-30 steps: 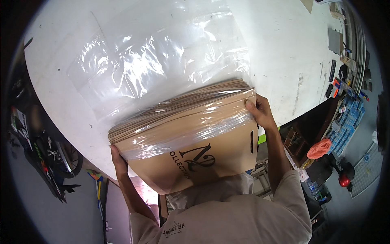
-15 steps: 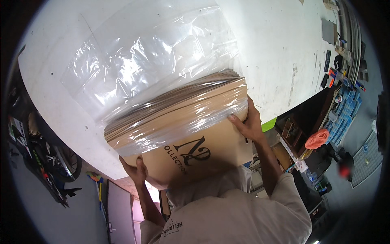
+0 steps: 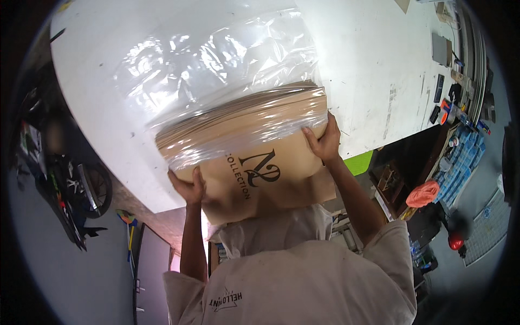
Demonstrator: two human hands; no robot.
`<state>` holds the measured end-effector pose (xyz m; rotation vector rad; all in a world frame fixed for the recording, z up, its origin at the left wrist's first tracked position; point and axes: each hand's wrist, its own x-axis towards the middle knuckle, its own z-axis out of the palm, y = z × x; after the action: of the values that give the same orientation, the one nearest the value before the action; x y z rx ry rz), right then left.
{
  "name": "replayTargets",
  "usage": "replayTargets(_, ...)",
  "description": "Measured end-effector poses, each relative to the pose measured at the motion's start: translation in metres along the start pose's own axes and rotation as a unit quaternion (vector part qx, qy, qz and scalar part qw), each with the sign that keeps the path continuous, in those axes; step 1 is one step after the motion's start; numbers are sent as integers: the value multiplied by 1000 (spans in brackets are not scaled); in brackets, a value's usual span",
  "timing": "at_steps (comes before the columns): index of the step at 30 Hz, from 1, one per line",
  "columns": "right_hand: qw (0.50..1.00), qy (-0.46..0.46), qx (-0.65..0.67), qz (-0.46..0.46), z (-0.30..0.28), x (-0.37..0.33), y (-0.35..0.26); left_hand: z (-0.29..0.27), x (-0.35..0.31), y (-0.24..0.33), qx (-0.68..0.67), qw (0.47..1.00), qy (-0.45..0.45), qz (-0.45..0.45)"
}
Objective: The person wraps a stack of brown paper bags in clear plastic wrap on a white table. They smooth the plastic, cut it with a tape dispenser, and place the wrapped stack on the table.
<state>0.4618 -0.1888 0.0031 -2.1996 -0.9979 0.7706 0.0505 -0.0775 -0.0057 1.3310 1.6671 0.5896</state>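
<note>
A thick stack of flat brown paper bags [image 3: 281, 184] with a dark printed emblem lies at the near edge of the table. Its far part sits inside a clear plastic bag [image 3: 216, 54], whose loose end spreads crinkled over the tabletop; the near part sticks out toward my body. My left hand [image 3: 188, 187] grips the stack's left edge near the plastic's rim, thumb on top. Around the right edge my right hand [image 3: 325, 142] is closed, its thumb on the upper face. The fingers underneath are hidden on both sides.
The white table [image 3: 374, 70] reaches far back. Small tools and a dark handheld object [image 3: 439, 88] line its right side. Beyond stand blue stacked packs [image 3: 463, 146] and a coral-coloured bundle [image 3: 422, 194]. A motorcycle [image 3: 65, 189] is parked at left, near a broom [image 3: 130, 233].
Both hands and the stack have moved a little farther from my body, the left hand also rightward. The plastic bag's loose part looks more bunched. My view has shifted slightly.
</note>
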Motion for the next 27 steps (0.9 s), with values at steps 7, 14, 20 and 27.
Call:
replayTargets(7,940,32,-316,-123,-21,22,-70,-5,12,45,-3,1000,-7,-1)
replayTargets(14,892,-65,-248,-373,81,-20,-89,-14,22,47,138,988,7,67)
replayTargets(20,829,-180,-148,-508,203,-17,-200,-22,16,18,170,985,6,17)
replayTargets(27,793,-246,-178,-528,218,-15,-226,-42,-43,34,204,977,18,-54)
